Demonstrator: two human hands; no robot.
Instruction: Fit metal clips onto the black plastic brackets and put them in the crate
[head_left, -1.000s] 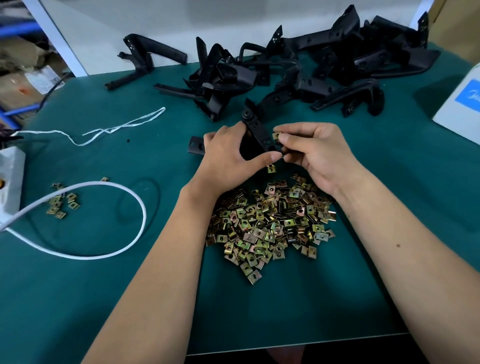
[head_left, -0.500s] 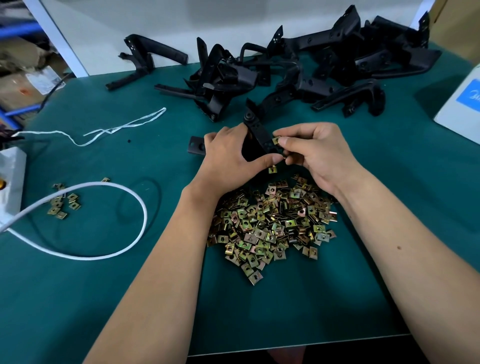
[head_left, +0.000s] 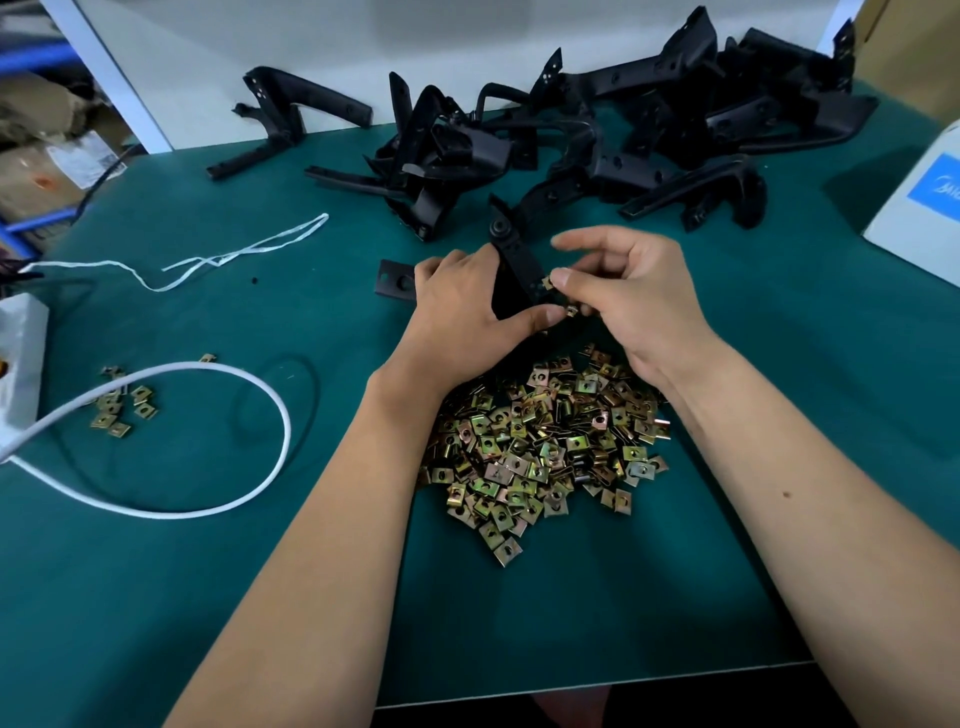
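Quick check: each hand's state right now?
Left hand: grips the black bracket.
Right hand: pinches a metal clip at the bracket.

Two bare forearms, no sleeves, gloves, rings or watch in view.

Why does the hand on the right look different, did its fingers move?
Yes. The right hand has lifted its index finger up, away from the black plastic bracket, while the pile of metal clips below stays put. It still pinches a clip.
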